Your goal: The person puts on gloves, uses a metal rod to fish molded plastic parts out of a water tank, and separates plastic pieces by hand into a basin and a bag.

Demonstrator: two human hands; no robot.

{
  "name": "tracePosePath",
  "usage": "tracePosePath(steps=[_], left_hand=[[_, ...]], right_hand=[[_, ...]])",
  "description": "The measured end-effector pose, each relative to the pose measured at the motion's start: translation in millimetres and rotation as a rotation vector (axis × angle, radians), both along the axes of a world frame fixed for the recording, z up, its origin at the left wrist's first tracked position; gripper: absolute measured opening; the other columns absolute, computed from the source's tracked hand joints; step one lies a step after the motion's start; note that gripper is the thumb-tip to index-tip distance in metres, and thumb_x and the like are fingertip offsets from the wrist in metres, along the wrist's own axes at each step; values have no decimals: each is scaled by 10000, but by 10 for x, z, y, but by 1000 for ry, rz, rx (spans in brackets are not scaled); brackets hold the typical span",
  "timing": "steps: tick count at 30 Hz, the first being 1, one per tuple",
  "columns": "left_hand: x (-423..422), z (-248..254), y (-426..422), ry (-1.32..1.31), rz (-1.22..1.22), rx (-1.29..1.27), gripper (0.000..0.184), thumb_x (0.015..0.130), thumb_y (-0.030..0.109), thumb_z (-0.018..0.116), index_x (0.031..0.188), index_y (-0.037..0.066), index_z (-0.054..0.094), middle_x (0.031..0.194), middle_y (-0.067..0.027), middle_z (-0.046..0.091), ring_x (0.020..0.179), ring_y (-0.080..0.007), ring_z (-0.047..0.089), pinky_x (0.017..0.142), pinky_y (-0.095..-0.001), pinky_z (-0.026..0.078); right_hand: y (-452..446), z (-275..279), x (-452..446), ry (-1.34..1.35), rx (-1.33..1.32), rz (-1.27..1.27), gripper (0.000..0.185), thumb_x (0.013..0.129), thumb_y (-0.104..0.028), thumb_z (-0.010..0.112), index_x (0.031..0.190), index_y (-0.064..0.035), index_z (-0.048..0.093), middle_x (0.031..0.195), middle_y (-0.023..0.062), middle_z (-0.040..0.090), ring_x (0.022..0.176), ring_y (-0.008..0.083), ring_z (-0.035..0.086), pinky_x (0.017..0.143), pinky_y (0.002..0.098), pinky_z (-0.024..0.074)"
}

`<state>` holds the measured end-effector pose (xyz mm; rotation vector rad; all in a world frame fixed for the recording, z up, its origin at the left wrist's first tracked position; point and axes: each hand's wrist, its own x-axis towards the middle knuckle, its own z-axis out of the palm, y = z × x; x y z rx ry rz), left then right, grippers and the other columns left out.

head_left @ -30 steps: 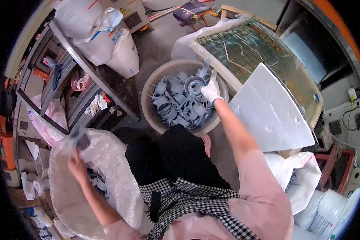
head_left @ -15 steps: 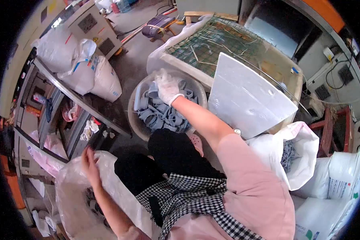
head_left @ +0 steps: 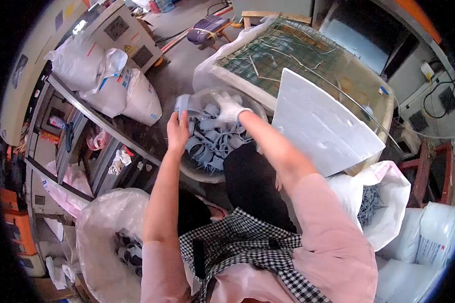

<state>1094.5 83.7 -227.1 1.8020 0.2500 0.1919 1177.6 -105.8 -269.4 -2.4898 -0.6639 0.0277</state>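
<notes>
The grip of the left hand (head_left: 178, 132) pinches a blurred grey part (head_left: 182, 104) by the tub's far-left rim (head_left: 202, 176); the gloved right hand (head_left: 231, 109) blurs, its grip impossible to tell. Small letters (head_left: 153, 116) on a white sack (head_left: 142, 97) resemble "AB".

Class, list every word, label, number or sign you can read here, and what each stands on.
"AB", perhaps with more blurred letters: leaning white plastic sack, left.
Yellow triangular warning sign: pale grey metal cabinet; any wording unreadable.
Red-orange rectangular label, grey metal rack: too small to read.
Stacked white plastic bags, lower right: print too blurred.
</notes>
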Motion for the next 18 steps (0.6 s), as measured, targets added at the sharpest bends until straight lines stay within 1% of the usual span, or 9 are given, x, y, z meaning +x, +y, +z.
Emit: tracePosePath(steps=[1,2,3,5,7,9,12,13,18], left_hand=[[55,-97,45,-190,-8,300,267,971,282,519,862,38,511,641,-10,486,505,-116,433,471,-268,357],[60,-222,43,-285,65,460,272,971,274,518,868,23,492,642,-59,497,519,-157,455,494,-303,380],[5,-142,-86,-388,129,615,279,971,266,517,875,7,472,643,-107,507,533,-198,477,517,-338,403],[-17,21,-330,-287,90,670,259,965,288,505,966,29,514,806,-277,574,790,-495,537,650,-500,420],[65,163,-667,-261,26,704,227,943,217,533,1018,6,499,842,-272,585,828,-481,556,663,-513,434],[206,188,-1014,-542,-50,821,200,910,123,540,1044,-16,491,871,-251,595,839,-475,563,676,-521,441],[471,305,-1473,-598,-23,997,231,867,76,558,1075,-6,499,938,-223,606,841,-433,593,672,-498,469],[510,320,-1606,-616,-44,991,231,867,76,558,1075,-6,499,938,-223,606,841,-433,593,672,-498,469],[478,457,-2281,-630,-157,915,349,883,141,592,1166,-22,468,942,-220,573,848,-399,582,706,-449,469]], right_hand=[[-103,-136,93,232,41,30,844,696,-359,703,1406,-70,349,1421,233,378,1303,382,384,1057,393,373],[-142,-381,191,39,42,20,740,708,-414,711,1313,-50,487,1244,245,551,1174,352,528,974,377,442],[-158,-303,205,42,43,13,740,708,-414,711,1313,-50,487,1244,245,551,1174,352,528,974,377,442],[-261,111,105,564,445,-21,576,760,-479,667,1109,-21,635,994,247,656,984,346,634,873,385,486],[-272,386,-173,131,896,-25,563,813,-528,602,909,21,678,866,258,662,844,362,660,783,417,501],[-631,1063,-412,88,540,-109,579,839,-531,581,1001,21,653,922,212,677,828,350,652,750,412,489],[-886,1077,-102,207,630,-211,626,799,-544,599,895,72,651,887,299,641,866,426,636,790,450,493],[-982,1076,-45,15,774,-209,593,801,-504,597,885,81,649,878,296,643,859,432,637,777,460,498],[-1770,1336,23,83,586,-302,461,835,-400,560,903,45,660,847,288,638,861,416,639,785,465,498]])
